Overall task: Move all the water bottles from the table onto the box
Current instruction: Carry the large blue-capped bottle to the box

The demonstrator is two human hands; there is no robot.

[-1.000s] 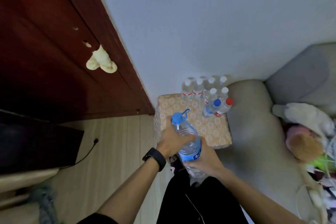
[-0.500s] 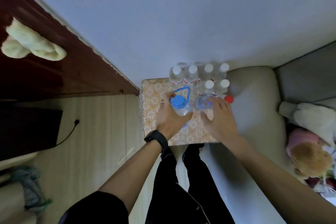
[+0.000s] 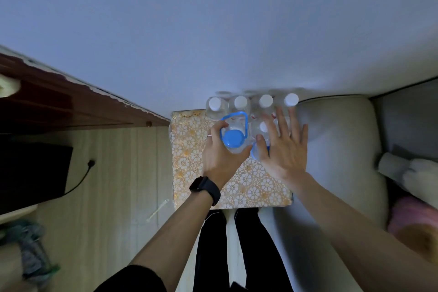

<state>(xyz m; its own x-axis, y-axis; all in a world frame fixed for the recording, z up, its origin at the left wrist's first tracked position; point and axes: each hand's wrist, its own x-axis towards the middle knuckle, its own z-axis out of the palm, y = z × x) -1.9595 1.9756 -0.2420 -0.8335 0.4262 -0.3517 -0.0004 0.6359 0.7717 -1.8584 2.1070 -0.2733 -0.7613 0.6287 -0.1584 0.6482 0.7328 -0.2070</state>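
Note:
A large clear water bottle (image 3: 233, 140) with a blue cap and blue carry loop stands upright on the flower-patterned box (image 3: 189, 156). My left hand (image 3: 219, 157) grips its shoulder from the left. My right hand (image 3: 283, 147) hovers just right of it with fingers spread straight, held over smaller bottles. A row of small white-capped bottles (image 3: 240, 102) stands along the box's far edge by the wall. Another small bottle (image 3: 262, 127) and a blue-capped one (image 3: 253, 153) are partly hidden under my right hand.
A grey sofa arm (image 3: 339, 149) borders the box on the right, with soft toys (image 3: 414, 178) beyond. A dark wooden cabinet (image 3: 71, 106) and pale wood floor (image 3: 118, 185) lie left. A black cable (image 3: 87, 168) trails on the floor. The wall is directly behind the box.
The large bottle went from held at my waist to standing on the box. My right hand let go of it and opened; my view came closer over the box.

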